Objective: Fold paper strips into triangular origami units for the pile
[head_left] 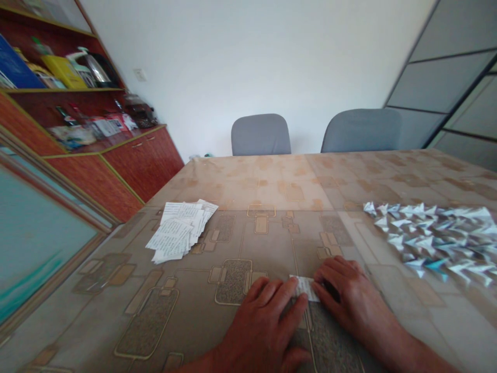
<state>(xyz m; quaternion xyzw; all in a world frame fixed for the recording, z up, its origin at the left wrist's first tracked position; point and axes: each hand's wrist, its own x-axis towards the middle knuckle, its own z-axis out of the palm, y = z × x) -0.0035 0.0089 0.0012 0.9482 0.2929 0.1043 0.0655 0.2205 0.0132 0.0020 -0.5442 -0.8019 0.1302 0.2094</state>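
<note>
Holding paper slip at both ends: left hand, right hand palms down (fingers bent, gripping).

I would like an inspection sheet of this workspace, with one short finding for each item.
Surface: brown table covering with rectangular patterns.
Job's things: small white printed paper strip; loose pile of white printed paper slips at left; rows of pointed, folded paper pieces at right.
Clutter: silver kettle and yellow box, among other things, on the shelf at left.
Hands: left hand touches the strip's left end, right hand its right end; firmness of grip unclear.
Cables: nothing seen.
Surroundings: two grey chairs, white wall, reddish-brown wooden cabinet.
</note>
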